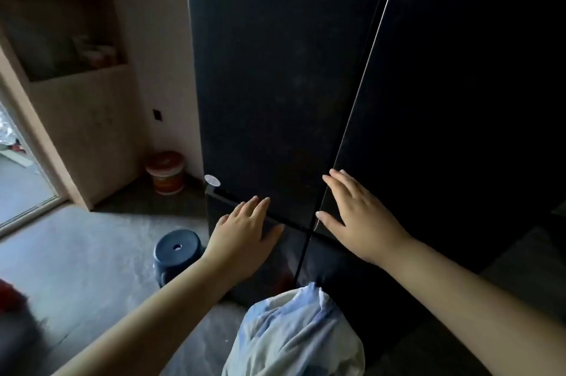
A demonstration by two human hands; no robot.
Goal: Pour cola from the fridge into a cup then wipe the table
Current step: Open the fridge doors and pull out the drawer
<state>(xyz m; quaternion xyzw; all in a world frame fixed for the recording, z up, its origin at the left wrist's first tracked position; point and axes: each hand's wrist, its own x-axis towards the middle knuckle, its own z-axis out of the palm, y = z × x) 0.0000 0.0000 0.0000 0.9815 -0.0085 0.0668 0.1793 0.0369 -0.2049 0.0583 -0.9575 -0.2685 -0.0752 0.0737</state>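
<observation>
A tall black fridge (275,69) with two upper doors fills the middle and right of the head view, and all its doors look closed. My left hand (245,228) lies flat with straight fingers at the bottom edge of the upper left door. My right hand (358,216) is spread flat on the lower part of the upper right door (459,84), its fingertips near the vertical seam between the doors. Neither hand holds anything. No cola, cup or table shows.
A dark blue plastic stool (177,253) stands on the grey floor left of the fridge. An orange and white bucket (165,173) sits in the corner behind it. A wooden shelf unit (61,38) stands at left. Light clothing (294,336) hangs below me.
</observation>
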